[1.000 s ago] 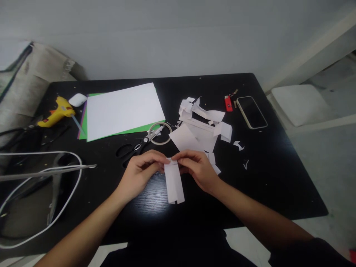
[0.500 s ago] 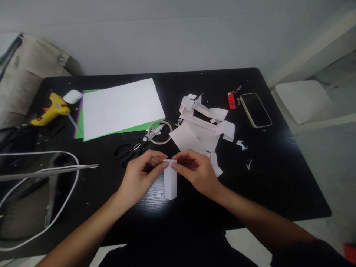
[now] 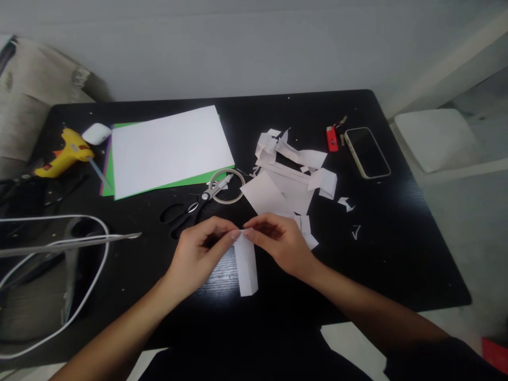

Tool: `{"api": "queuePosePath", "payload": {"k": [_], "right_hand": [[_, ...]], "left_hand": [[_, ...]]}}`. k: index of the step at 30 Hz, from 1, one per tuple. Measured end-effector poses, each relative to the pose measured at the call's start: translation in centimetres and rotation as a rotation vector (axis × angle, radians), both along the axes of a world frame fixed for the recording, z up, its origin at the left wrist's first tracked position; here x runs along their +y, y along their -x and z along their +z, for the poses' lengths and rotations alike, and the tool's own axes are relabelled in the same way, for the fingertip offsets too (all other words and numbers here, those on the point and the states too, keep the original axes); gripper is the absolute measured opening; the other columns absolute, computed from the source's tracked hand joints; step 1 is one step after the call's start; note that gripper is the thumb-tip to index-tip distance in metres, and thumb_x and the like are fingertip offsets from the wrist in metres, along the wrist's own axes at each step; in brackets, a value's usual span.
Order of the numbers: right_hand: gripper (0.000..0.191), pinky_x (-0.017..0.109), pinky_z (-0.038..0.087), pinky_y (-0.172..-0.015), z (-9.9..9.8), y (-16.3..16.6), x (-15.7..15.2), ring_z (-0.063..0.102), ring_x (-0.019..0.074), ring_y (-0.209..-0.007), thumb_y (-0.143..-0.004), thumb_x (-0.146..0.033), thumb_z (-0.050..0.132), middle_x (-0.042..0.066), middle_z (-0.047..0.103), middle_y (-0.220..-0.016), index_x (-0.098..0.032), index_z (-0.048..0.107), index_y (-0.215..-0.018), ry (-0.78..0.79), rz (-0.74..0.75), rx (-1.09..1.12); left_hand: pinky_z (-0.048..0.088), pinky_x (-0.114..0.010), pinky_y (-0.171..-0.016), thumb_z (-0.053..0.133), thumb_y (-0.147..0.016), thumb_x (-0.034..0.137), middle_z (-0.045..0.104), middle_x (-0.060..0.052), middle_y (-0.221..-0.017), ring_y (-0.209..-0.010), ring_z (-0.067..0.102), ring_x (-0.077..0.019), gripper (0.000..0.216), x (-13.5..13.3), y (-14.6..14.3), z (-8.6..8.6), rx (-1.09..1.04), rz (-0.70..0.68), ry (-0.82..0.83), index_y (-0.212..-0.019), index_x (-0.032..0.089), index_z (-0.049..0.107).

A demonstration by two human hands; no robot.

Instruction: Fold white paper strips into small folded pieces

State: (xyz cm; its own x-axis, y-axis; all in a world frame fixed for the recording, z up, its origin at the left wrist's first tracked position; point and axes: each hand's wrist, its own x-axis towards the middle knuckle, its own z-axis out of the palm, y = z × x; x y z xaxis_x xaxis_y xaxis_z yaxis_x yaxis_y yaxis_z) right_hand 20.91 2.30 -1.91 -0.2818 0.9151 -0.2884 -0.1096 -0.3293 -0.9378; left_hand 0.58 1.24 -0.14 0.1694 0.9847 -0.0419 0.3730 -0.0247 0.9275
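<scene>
A narrow folded strip of white paper point(image 3: 246, 267) hangs between my two hands, its far end pinched and its lower end pointing toward me. My left hand point(image 3: 204, 246) grips the far left corner between thumb and fingertips. On the far right corner, my right hand point(image 3: 280, 241) pinches the same strip, thumb on top. The fingers beneath the paper are partly hidden. Just beyond my left hand lie black-handled scissors point(image 3: 194, 207), their blades over a roll of tape point(image 3: 214, 198). White paper scraps point(image 3: 286, 185) are heaped beyond my right hand.
White sheets point(image 3: 170, 151) lie on green paper point(image 3: 190, 181) at the back left, beside a yellow glue gun point(image 3: 65, 153) and a white case point(image 3: 96, 134). A white cable point(image 3: 103, 264) loops at left. A red lighter point(image 3: 332, 138) and phone point(image 3: 368, 152) are at right.
The folded strip's lower end has swung slightly toward me and to the right. Both hands keep their pinch at its far end, and the view has shifted a little.
</scene>
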Motion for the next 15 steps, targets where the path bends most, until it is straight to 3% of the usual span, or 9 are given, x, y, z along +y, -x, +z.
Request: {"api": "queuePosePath", "payload": {"k": [6, 10, 13, 15], "right_hand": [[0.014, 0.028, 0.058, -0.071, 0.11, -0.09, 0.19, 0.073, 0.0153, -0.075, -0.083, -0.034, 0.088, 0.000, 0.079, -0.079, -0.021, 0.081, -0.082, -0.015, 0.038, -0.042], [0.013, 0.030, 0.060, -0.077, -0.03, 0.04, -0.09, 0.075, 0.0166, -0.082, -0.083, -0.030, 0.088, 0.000, 0.079, -0.086, -0.024, 0.081, -0.090, -0.027, 0.034, -0.022], [0.028, 0.031, 0.062, -0.081, -0.21, 0.10, -0.37, 0.076, 0.0165, -0.086, -0.079, -0.025, 0.091, -0.002, 0.078, -0.091, -0.027, 0.077, -0.103, -0.042, 0.029, 0.066], [0.026, 0.032, 0.063, -0.084, -0.28, 0.07, -0.47, 0.076, 0.0166, -0.088, -0.080, -0.023, 0.090, -0.001, 0.077, -0.094, -0.027, 0.076, -0.101, -0.064, 0.051, 0.095]], "left_hand": [[0.051, -0.019, -0.059, 0.069, -0.097, 0.030, 0.074, 0.001, -0.075, -0.064, 0.066, -0.0102, 0.016, -0.38, -0.08, -0.04, 0.021, -0.004, 0.043, -0.088, 0.019, 0.076], [0.051, -0.018, -0.059, 0.072, -0.094, 0.030, 0.072, 0.001, -0.072, -0.063, 0.066, -0.0103, 0.014, -0.25, 0.04, 0.10, -0.057, 0.032, 0.137, -0.086, 0.019, 0.076], [0.051, -0.018, -0.060, 0.073, -0.093, 0.029, 0.070, 0.002, -0.069, -0.063, 0.065, -0.0097, 0.014, 0.03, 0.03, 0.08, -0.114, 0.063, 0.174, -0.084, 0.018, 0.075], [0.051, -0.018, -0.060, 0.074, -0.092, 0.029, 0.069, 0.003, -0.068, -0.062, 0.064, -0.0094, 0.011, 0.19, -0.02, -0.01, -0.176, 0.078, 0.198, -0.089, 0.018, 0.075]]}}
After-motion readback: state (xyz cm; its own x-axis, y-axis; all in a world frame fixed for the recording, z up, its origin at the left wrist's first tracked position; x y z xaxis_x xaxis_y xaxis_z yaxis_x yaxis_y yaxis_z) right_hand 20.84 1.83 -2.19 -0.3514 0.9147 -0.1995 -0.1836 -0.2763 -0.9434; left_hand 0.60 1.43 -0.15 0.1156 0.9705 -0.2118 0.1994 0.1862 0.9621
